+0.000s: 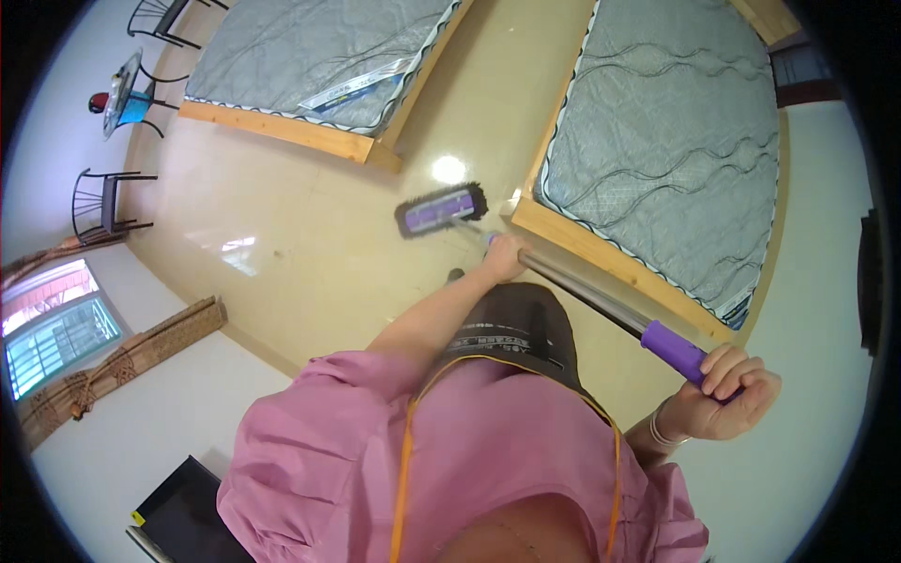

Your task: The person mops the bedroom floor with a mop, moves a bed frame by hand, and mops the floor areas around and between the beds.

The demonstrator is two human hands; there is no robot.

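A flat mop (591, 293) with a grey metal pole runs slantwise across in front of me. My right hand (727, 392) is closed round the end of its purple grip. Lower on the pole, close to the purple joint, my left hand (507, 258) wraps round the shaft. The mop head (441, 208), a purple and grey plate with a dark fringed pad, lies on the shiny beige floor (310, 216) between the two beds. Part of the pole just above the head is blurred.
A bed with a grey mattress (666, 159) and wooden frame stands at right, close to the pole. Another grey mattress (319, 56) lies on a bed at far left. Chairs (113, 205) and a small glass table (122, 94) line the left wall, near a curtained window (61, 328).
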